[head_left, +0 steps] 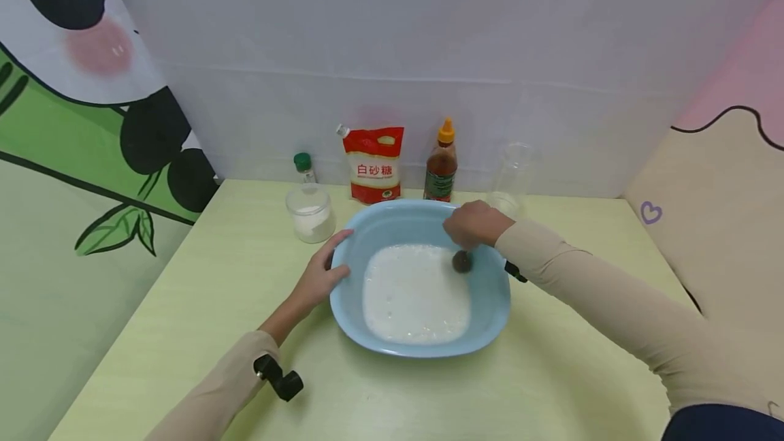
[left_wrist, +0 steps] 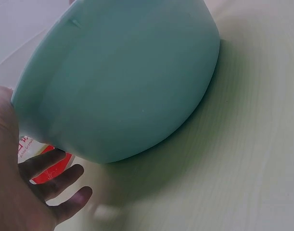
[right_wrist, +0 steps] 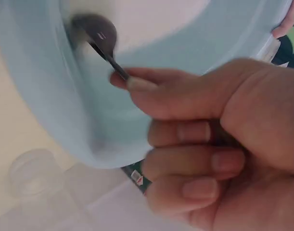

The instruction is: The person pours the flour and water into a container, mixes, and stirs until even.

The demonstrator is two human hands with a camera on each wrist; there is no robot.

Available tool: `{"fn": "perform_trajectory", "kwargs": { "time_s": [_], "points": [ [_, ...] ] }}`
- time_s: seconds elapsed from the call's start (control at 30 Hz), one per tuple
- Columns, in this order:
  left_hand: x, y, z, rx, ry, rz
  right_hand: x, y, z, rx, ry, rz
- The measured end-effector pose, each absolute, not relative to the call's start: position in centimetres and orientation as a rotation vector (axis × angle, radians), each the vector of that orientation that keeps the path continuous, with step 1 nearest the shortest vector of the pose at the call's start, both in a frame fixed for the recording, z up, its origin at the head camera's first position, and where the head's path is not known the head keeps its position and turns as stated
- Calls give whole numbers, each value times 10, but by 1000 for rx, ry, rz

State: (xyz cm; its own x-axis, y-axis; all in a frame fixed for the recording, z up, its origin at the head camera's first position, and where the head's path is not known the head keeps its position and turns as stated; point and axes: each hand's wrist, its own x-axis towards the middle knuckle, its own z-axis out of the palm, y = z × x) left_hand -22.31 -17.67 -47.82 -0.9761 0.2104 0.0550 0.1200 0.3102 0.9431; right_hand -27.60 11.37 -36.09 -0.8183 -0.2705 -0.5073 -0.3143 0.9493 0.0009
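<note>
A light blue plastic basin [head_left: 421, 351] stands on the table, with milky white liquid [head_left: 416, 298] in its bottom. My left hand [head_left: 317, 278] holds the basin's left rim, thumb at the edge; in the left wrist view its other fingers [left_wrist: 65, 183] spread outside the wall. Over the right side of the basin, my right hand [head_left: 479, 224] pinches the thin handle of a dark spoon [right_wrist: 101, 36] between thumb and forefinger. The remaining fingers curl into the palm. The spoon's round head is at the liquid's right edge, close to the basin wall.
Behind the basin stand a clear jar of white powder [head_left: 312, 222], a green-capped bottle [head_left: 303, 165], a red-and-white sugar pouch [head_left: 375, 167] and a sauce bottle [head_left: 441, 167] with an orange cap. A clear container [head_left: 513, 172] is behind my right hand. The wall closes off the table's back.
</note>
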Motion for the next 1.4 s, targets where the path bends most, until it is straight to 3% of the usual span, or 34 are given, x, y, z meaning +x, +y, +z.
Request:
{"fn": "perform_trajectory", "kwargs": {
  "time_s": [0.2,0.47,0.7,1.0,1.23,1.4],
  "points": [
    [-222,-180,-480,298,2490,1767,-262,101,-369,-823,2177,356],
    [-223,-176,-479,287,2474,1777,-258,53,-381,-967,2131,69],
    [-224,-176,-478,309,2484,1774,-272,24,-380,-1082,2383,118],
    [-223,-175,-478,304,2479,1779,-303,63,-381,-863,2633,174],
    [-225,-176,-480,323,2500,1764,-296,104,-371,-658,2615,179],
    [-225,-175,-481,318,2502,1760,-294,126,-367,-687,2521,-8]
  ]
}}
